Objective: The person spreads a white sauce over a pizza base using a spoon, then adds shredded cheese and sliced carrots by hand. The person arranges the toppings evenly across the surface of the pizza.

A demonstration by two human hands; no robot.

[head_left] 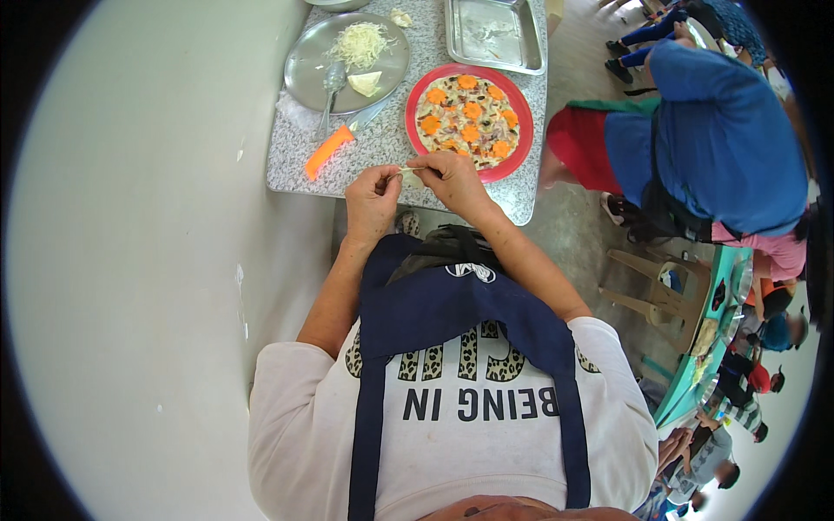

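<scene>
My left hand [373, 201] and my right hand [451, 181] meet at the table's near edge. Both are closed in a pinch, with a small, thin pale piece [407, 169] between the fingertips; its kind is too small to make out. Just beyond my right hand lies a red plate [412, 106] bearing a round, flat layer of food with orange flower-shaped carrot slices [472, 110]. Beyond my left hand rests a knife with an orange handle [329, 154]. A round metal plate [304, 65] holds pale shreds [359, 45], a pale wedge [366, 83] and a spoon [334, 78].
A rectangular metal tray [493, 36] stands at the far right of the speckled table [291, 165]. A white wall [148, 260] runs along the left. To the right are a person in blue [725, 139], a beige plastic chair [665, 291] and a green table [695, 391] with people around it.
</scene>
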